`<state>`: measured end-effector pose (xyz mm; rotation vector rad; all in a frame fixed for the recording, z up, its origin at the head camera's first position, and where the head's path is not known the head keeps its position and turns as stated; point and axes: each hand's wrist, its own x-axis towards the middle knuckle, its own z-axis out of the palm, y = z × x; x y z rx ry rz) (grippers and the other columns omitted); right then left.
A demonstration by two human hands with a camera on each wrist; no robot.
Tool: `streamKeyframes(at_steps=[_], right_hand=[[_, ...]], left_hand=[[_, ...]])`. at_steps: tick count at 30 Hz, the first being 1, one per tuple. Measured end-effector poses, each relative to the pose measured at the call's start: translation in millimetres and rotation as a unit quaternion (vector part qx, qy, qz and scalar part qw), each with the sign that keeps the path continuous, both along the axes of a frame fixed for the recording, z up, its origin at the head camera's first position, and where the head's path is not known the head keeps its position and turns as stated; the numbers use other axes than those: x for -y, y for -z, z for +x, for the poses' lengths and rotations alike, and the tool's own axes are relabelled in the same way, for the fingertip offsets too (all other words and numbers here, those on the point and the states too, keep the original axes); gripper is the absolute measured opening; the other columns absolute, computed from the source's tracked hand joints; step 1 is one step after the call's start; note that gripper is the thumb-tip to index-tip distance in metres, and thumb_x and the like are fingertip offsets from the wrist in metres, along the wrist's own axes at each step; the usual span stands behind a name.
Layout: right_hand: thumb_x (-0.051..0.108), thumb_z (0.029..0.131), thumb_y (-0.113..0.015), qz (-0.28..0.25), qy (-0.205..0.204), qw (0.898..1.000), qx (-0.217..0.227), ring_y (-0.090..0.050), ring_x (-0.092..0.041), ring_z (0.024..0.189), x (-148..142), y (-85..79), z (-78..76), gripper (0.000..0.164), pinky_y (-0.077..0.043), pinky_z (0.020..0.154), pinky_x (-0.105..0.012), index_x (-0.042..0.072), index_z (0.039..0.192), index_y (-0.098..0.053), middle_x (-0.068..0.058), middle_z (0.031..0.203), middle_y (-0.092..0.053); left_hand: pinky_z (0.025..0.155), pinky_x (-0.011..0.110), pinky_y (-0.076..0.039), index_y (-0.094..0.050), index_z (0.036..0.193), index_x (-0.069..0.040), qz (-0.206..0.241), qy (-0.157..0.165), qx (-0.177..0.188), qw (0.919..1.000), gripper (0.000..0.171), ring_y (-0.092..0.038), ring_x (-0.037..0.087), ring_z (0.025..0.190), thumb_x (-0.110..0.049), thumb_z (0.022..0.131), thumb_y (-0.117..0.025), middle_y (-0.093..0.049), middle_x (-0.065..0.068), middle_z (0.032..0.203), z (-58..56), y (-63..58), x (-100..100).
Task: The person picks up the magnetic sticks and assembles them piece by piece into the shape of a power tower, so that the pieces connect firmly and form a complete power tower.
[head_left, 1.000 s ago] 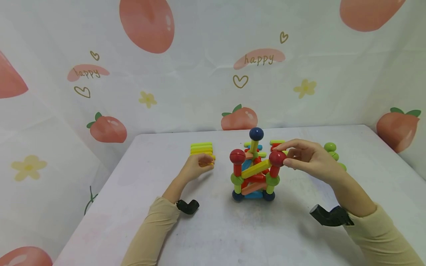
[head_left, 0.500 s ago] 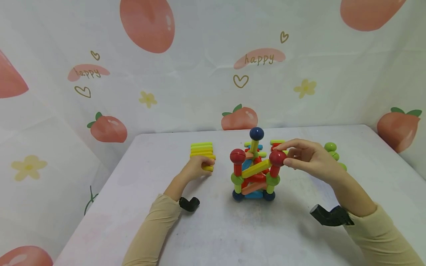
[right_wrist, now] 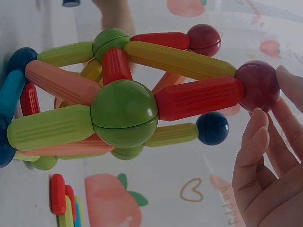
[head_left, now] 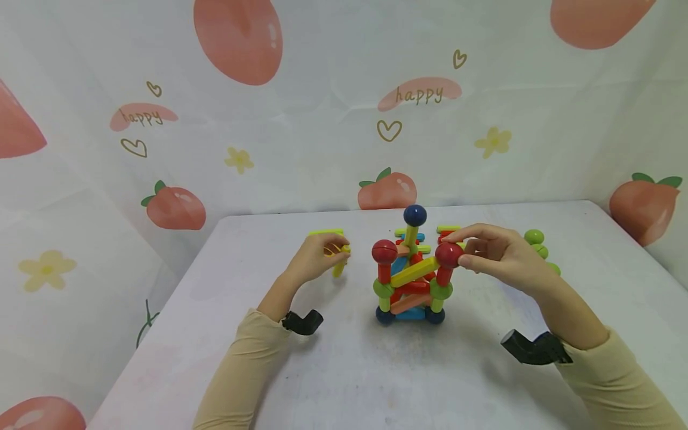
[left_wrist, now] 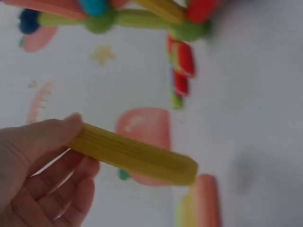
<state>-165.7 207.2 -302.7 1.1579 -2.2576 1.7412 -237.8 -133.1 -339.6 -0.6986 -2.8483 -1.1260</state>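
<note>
My left hand (head_left: 314, 258) pinches a yellow magnetic building stick (left_wrist: 135, 156) by one end, thumb against fingers, with the other end free. In the head view that stick tilts down, left of the structure. My right hand (head_left: 494, 257) holds a red ball (head_left: 448, 255) at the top right of a structure of coloured sticks and balls (right_wrist: 124, 113). From this red ball a yellow stick (head_left: 414, 273) slopes down to the left, and a red stick (right_wrist: 201, 98) runs to a green ball. Another red ball (head_left: 384, 252) and a dark blue ball (head_left: 415, 215) top the other uprights.
Yellow-green sticks (head_left: 326, 232) lie beyond my left hand, partly hidden by it. An orange stick (left_wrist: 207, 201) shows low in the left wrist view. Several short sticks (head_left: 448, 229) lie behind the structure, and green balls (head_left: 534, 237) lie on the table's right side.
My left hand reached down to the row of yellow sticks, took one, and now holds it raised and turned. The right hand stays on the red ball; the structure has not moved.
</note>
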Motion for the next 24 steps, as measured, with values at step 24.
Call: streamKeyframes(at_steps=[24], right_hand=[[-0.014,0.084,-0.055,-0.005,-0.015,1.000,0.007,-0.057,-0.008,0.077,0,-0.2,-0.4,0.037,-0.049,0.062,-0.018,0.008,0.114,-0.059,0.011,0.112,-0.062]], left_hand=[[0.087,0.031,-0.055,-0.060,0.112,0.005,0.341,0.077,0.059,0.9350,0.026,-0.068,0.006,0.080,-0.005,0.088,-0.062,-0.063,0.004,0.098,5.1,-56.9,-45]])
